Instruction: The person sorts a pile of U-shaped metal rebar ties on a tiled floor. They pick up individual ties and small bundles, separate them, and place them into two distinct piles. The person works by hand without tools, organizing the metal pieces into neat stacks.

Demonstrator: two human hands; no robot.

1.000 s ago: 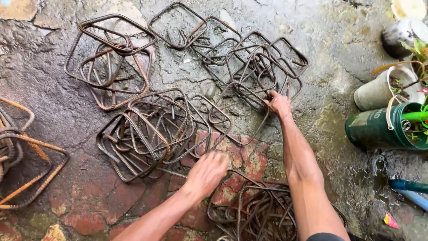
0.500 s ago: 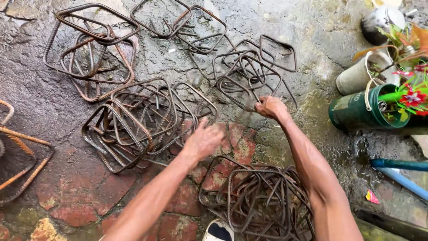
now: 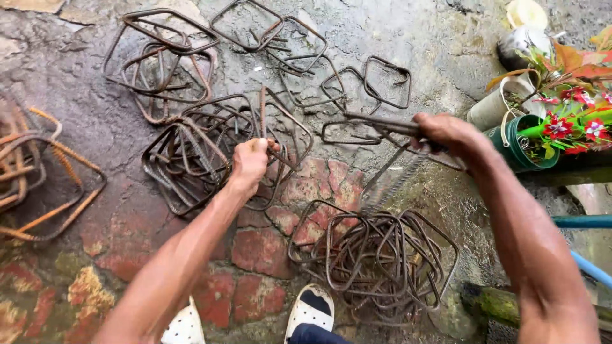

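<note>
gathering bent steel stirrups off a wet stone and brick floor (image 3: 159,229), the person has both hands closed on metal. the left hand (image 3: 250,160) is fisted around the upright edge of one stirrup (image 3: 280,137) at the middle pile (image 3: 191,159), fingers wrapped tight. the right hand (image 3: 446,134) is clenched on a few stirrups lifted off the floor, their bars (image 3: 389,181) blurred and hanging below the wrist.

judging from how things lie, the work looks partway through: a dense pile (image 3: 376,261) sits near the person's shoes (image 3: 312,312), just under the right hand's load, while many loops are spread apart. a loose group (image 3: 166,64) lies at top left, single loops (image 3: 386,81) lie flat along the top, and a rustier orange bunch (image 3: 38,172) lies well apart at the left edge. so much appears left on the floor.

containers stand only at the right. a green bucket (image 3: 516,150) holds a plant with red flowers (image 3: 574,127) and green stems. beside it a pale bucket (image 3: 491,105) shows dry leaves at its rim; what else is inside cannot be told. a dark pot (image 3: 519,48) behind them is too blurred to read. blue pipes (image 3: 586,223) lie at the right edge.
</note>
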